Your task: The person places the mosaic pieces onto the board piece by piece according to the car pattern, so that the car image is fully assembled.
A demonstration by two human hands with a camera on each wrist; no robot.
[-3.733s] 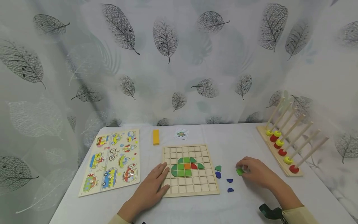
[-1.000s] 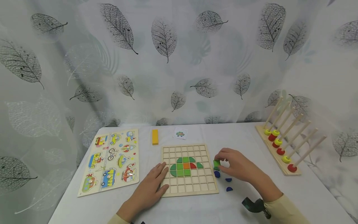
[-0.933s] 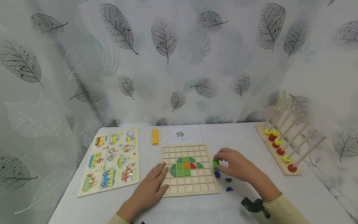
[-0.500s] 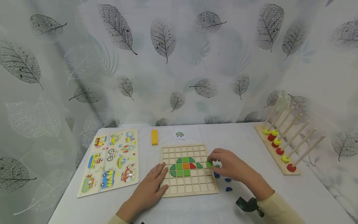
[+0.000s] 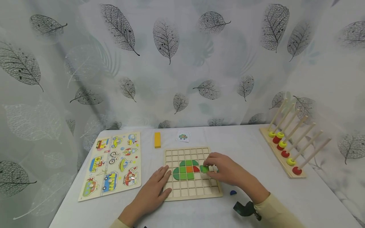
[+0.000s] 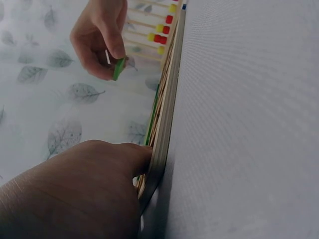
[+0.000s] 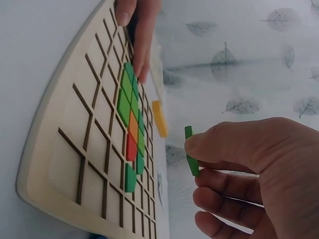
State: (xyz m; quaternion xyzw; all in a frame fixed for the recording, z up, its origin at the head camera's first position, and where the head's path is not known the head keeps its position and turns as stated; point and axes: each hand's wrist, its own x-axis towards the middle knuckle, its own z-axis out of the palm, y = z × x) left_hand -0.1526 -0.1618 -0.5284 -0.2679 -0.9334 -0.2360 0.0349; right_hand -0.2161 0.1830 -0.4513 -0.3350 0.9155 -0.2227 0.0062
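My right hand (image 5: 225, 169) pinches a small green tile (image 7: 191, 152) between thumb and fingers, held above the right part of the wooden grid board (image 5: 196, 192). In the right wrist view the tile is seen nearly edge-on, apart from the board. Light green squares (image 5: 183, 175), dark green rounded pieces (image 7: 130, 178), an orange square (image 5: 189, 169) and a red rounded piece (image 5: 195, 169) sit together in the grid's cells. My left hand (image 5: 152, 188) rests on the board's left edge, fingers straight, thumb near the lower left corner.
A blue half-round piece (image 5: 233, 192) lies right of the board; other loose pieces are mostly hidden by my right hand. Behind stand a yellow block (image 5: 157, 140) and a picture card (image 5: 183, 136). A vehicle puzzle (image 5: 126, 187) lies left, a pegged bead rack (image 5: 280, 161) right.
My right hand has carried the green tile leftward, from the table right of the board to above the board's right part. The left hand has stayed on the board's edge.
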